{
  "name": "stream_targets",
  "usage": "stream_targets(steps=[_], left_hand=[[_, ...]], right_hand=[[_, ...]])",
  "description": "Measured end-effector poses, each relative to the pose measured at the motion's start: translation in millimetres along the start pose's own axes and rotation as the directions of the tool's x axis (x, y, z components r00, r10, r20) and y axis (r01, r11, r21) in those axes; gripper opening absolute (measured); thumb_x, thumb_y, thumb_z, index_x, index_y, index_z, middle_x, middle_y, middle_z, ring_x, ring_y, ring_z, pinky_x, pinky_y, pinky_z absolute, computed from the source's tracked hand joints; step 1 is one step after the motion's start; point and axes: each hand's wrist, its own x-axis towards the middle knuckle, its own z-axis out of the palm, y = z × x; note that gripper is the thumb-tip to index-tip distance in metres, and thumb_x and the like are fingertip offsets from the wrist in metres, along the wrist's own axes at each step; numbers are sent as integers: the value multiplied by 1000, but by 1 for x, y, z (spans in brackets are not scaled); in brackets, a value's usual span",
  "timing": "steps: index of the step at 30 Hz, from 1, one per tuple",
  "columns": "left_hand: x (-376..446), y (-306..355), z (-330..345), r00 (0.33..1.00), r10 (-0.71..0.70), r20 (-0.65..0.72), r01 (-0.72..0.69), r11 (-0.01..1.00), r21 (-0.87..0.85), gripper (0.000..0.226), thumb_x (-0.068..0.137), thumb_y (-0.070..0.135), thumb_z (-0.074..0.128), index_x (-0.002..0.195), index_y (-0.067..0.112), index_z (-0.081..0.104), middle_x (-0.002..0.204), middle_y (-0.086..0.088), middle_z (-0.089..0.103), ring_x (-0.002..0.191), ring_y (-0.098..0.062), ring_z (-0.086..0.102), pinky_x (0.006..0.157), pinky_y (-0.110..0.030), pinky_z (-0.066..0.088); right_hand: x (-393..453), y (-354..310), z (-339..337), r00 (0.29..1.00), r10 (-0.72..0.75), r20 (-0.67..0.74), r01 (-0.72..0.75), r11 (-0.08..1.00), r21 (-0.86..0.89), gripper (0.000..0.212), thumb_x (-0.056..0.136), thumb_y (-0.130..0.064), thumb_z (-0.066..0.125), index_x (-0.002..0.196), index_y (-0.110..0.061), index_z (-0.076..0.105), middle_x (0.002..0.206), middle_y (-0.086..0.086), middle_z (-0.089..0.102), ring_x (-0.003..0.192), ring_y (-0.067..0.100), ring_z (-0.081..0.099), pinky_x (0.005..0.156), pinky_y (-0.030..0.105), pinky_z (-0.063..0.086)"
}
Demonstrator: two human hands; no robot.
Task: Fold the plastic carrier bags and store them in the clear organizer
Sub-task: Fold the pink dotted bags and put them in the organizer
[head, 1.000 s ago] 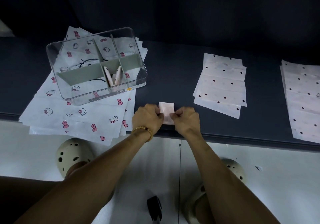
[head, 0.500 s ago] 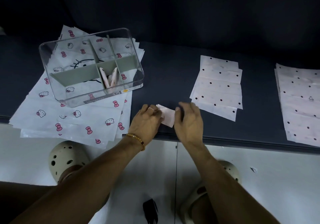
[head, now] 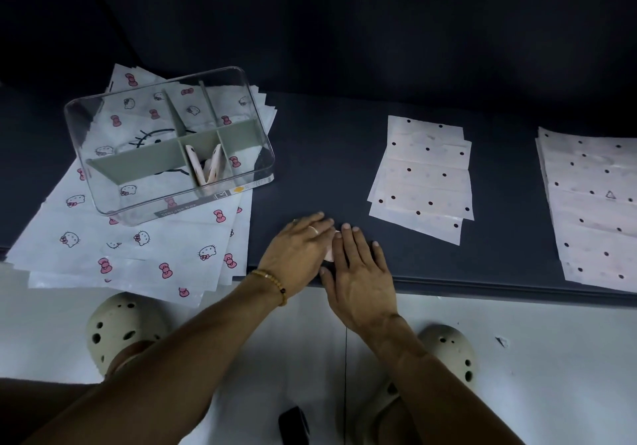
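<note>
Hands flat on the dark worktop [head: 327,176] edge: left hand [head: 299,251] and right hand [head: 360,272] side by side, fingers straight, pressing a small folded pink bag [head: 330,253], mostly hidden between and under them. Clear organizer [head: 172,145] sits back-left on a stack of kitty-and-bow print bags [head: 138,251]; two folded bags [head: 203,169] stand in its middle front compartment. Front label reads "Storage box", faint. Two polka-dot bag stacks [head: 422,179] lie to the right.
</note>
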Motion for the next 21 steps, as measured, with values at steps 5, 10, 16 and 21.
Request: stream_targets(steps=[5,10,16,21], left_hand=[[4,-15,12,993,102,64,-103,995,3,52,99,17,42,148,14,25,157,0,20,145,-12,11,115,-20,-4],[3,-40,1,992,125,14,-123,989,-81,43,101,21,41,143,13,37,152,0,31,143,-14,20,116,-22,2],[-10,-69,-10,998,10,57,-6,997,-79,49,100,31,38,146,17,31,154,6,24,145,-10,13,117,-22,4],[2,-51,-15,982,-183,-55,170,967,-188,40,95,26,47,135,22,51,136,-4,53,130,-17,41,106,-32,32]], right_hand=[[-2,-3,-1,1000,21,9,-21,1000,9,67,98,-51,9,153,-13,3,161,6,-1,148,20,-4,119,43,-3],[-3,-4,-4,1000,25,-10,-24,999,33,67,99,-51,15,153,-12,11,161,6,4,148,20,1,119,43,0],[-3,-5,-3,999,34,-22,-32,997,64,66,99,-50,18,153,-12,14,161,4,6,148,19,2,118,42,-2],[-4,-6,-1,995,38,-88,-32,997,72,63,99,-47,26,150,-9,26,159,7,19,147,22,14,118,45,6]])
